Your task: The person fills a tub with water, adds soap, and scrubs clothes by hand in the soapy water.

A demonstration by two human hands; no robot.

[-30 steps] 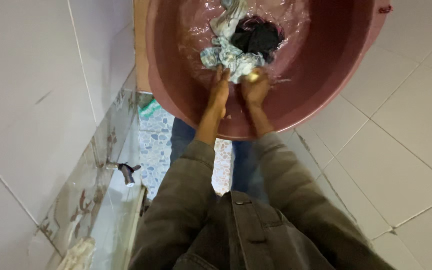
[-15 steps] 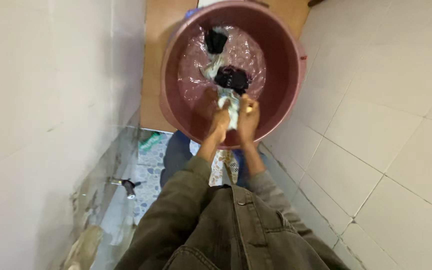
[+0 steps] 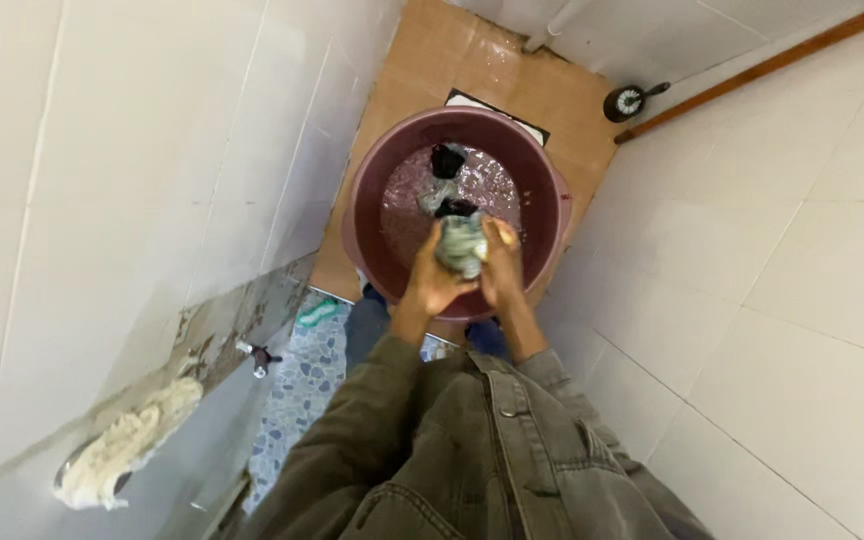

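A maroon plastic basin (image 3: 357, 215) stands on the tan floor, holding water and dark and pale wet clothes (image 3: 444, 160). Above its near rim my left hand (image 3: 430, 280) and my right hand (image 3: 504, 265) squeeze a bunched pale patterned cloth (image 3: 463, 243) between them. The cloth is lifted out of the water. Olive jacket sleeves cover both my arms.
White tiled walls close in on the left and right. A small tap (image 3: 258, 356) sticks out of the left wall above a pebble-pattern floor (image 3: 297, 390). A pale rag (image 3: 127, 445) lies on a ledge at lower left. A brush (image 3: 628, 100) and a wooden pole (image 3: 752, 70) sit at the back.
My hands have lifted the patterned cloth up out of the water and bunched it between them. The camera has risen, so the basin looks smaller and farther off.
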